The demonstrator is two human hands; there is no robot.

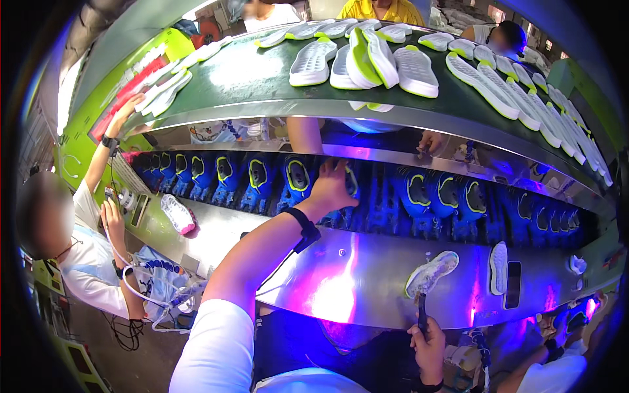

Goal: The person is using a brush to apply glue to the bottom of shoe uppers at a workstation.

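My left hand (333, 188) reaches across to the row of dark blue shoe uppers with lime-edged collars, its fingers closed over one shoe upper (352, 181). The hand hides part of that upper. Low on the right, my right hand (428, 347) is wrapped round the dark handle of a brush (422, 313). The brush's tip meets the near end of a pale shoe sole (435, 271) lying on the metal ledge. Glossy, uneven patches show on that sole.
On the green belt (249, 78) above lie many white-and-lime soles. A phone (513, 285) and a white sole (498, 268) rest at right. A pink-and-white sole (178, 215) lies left, near a co-worker's hand (113, 220). A metal rail (393, 145) runs above the uppers.
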